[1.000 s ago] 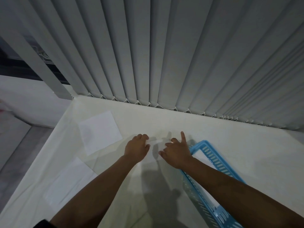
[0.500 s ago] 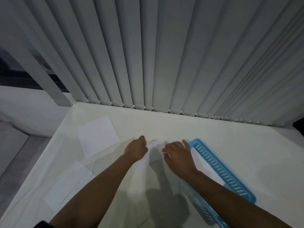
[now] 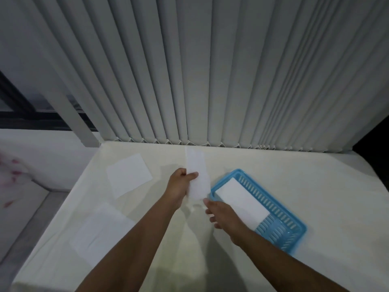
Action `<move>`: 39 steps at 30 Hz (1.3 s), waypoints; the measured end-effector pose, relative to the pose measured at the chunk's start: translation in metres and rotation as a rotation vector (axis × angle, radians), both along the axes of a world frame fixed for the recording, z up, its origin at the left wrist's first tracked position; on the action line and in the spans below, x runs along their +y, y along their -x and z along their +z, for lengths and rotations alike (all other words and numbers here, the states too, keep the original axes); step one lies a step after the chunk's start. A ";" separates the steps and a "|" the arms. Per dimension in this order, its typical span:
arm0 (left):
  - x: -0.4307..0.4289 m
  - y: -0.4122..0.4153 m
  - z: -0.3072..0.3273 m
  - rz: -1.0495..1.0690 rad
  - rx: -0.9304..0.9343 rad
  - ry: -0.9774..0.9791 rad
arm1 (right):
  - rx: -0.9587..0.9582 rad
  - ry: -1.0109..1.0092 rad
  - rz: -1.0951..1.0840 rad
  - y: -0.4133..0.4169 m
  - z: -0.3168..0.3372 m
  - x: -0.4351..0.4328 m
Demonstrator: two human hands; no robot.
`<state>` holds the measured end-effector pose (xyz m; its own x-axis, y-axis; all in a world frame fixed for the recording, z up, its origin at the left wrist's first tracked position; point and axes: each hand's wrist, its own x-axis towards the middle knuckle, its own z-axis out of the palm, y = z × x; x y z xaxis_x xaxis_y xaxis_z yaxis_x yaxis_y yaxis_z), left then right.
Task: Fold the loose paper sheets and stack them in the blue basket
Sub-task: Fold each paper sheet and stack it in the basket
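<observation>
A folded white paper strip (image 3: pixel 197 171) stands lifted above the table, pinched at its left edge by my left hand (image 3: pixel 180 184). My right hand (image 3: pixel 220 213) is just below and right of the strip's lower end, fingers loosely curled, touching or nearly touching it. The blue basket (image 3: pixel 292 220) lies right of my hands, with a folded white sheet (image 3: pixel 242 200) flat inside it. Two loose white sheets lie on the table at left: one further back (image 3: pixel 128 178) and one nearer (image 3: pixel 101 234).
The table (image 3: pixel 315 186) is covered in a cream cloth and drops off along its left edge. Grey vertical blinds (image 3: pixel 210 81) hang right behind its far edge. Left of the table, floor shows below.
Both hands were pressing the paper flat on the table. Now my left hand has lifted the folded strip upright, and my right hand has drawn back toward the basket's near corner.
</observation>
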<state>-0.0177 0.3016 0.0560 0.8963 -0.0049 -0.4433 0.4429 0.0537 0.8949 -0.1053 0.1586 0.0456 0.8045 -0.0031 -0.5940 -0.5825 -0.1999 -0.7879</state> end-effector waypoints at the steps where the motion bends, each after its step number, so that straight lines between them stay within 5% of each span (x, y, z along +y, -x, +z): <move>1: -0.006 0.007 0.002 0.010 0.012 0.097 | 0.063 -0.138 -0.046 0.004 0.000 -0.003; 6: -0.027 0.038 0.001 0.012 0.021 0.234 | 0.013 -0.507 -0.307 0.013 -0.009 -0.022; 13: -0.033 0.058 0.005 -0.112 0.048 0.263 | -0.170 -0.189 -0.259 0.030 0.005 -0.049; 28: -0.066 0.057 0.003 -0.022 0.046 0.266 | -0.193 0.015 -0.067 0.039 0.018 -0.074; 39: -0.072 0.057 -0.002 0.025 0.014 0.178 | -0.152 -0.037 -0.323 0.028 0.008 -0.093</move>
